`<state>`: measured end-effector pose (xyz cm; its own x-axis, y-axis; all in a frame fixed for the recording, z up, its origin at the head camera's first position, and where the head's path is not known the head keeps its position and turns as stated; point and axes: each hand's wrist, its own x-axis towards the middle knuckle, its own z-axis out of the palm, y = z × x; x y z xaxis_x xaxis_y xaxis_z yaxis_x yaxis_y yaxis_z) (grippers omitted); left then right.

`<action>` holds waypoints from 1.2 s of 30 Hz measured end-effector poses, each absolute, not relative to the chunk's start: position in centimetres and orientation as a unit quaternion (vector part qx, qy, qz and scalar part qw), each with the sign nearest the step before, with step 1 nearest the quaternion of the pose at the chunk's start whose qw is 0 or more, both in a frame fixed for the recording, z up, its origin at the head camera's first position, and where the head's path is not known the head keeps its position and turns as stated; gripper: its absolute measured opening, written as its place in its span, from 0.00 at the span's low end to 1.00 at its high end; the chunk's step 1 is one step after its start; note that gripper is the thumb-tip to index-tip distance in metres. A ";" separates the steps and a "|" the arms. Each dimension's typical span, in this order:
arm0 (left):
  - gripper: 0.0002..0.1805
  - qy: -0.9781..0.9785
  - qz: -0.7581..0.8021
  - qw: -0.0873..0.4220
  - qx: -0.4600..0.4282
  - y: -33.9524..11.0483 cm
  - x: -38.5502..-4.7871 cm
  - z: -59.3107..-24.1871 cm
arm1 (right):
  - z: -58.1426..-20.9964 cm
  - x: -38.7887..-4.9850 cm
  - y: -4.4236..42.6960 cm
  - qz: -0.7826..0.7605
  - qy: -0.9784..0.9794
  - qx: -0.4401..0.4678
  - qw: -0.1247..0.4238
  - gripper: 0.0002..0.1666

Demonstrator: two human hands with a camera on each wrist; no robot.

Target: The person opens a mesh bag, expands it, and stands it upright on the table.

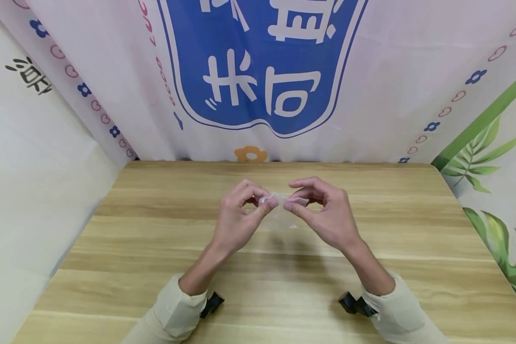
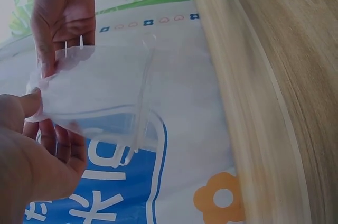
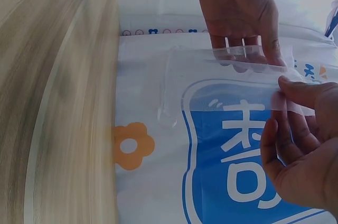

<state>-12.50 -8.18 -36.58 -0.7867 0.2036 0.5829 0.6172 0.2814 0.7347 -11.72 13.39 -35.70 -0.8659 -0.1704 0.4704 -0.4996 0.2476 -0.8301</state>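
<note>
A clear, thin plastic bag [image 1: 286,219] hangs above the table between the two hands. Its upper edge is pinched by the left hand [image 1: 242,212] between thumb and fingers, and by the right hand [image 1: 327,212] a short way along the same edge. In the left wrist view the bag [image 2: 100,86] is see-through, with the left hand [image 2: 42,155] nearer and the right hand [image 2: 66,12] behind. The right wrist view shows the bag [image 3: 227,84] spread flat, gripped by the right hand [image 3: 303,139] and the left hand [image 3: 240,12].
A wooden table [image 1: 133,239] lies below the hands. Behind it hangs a white curtain [image 1: 382,95] with a blue printed sign and flowers. Black wrist devices sit at both cuffs. Leaf prints cover the wall at the right.
</note>
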 end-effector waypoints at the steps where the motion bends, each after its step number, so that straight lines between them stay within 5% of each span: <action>1: 0.03 -0.779 -0.537 0.188 -0.265 -8.2 -12.5 -36.6 | -35.8 -11.7 13.4 0.573 -0.777 0.216 0.145 0.20; 13: 0.08 -0.787 -0.541 0.148 -0.257 -8.2 -12.4 -36.8 | -35.9 -11.7 13.6 0.572 -0.774 0.224 0.150 0.20; 36: 0.04 -0.782 -0.551 0.153 -0.248 -8.0 -12.4 -37.1 | -35.6 -11.9 13.8 0.568 -0.785 0.209 0.130 0.22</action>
<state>-12.41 -7.97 -37.11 -0.8303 0.2193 0.5123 0.5563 0.2708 0.7857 -11.85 13.77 -35.62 -0.8789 -0.1807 0.4414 -0.4758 0.2668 -0.8381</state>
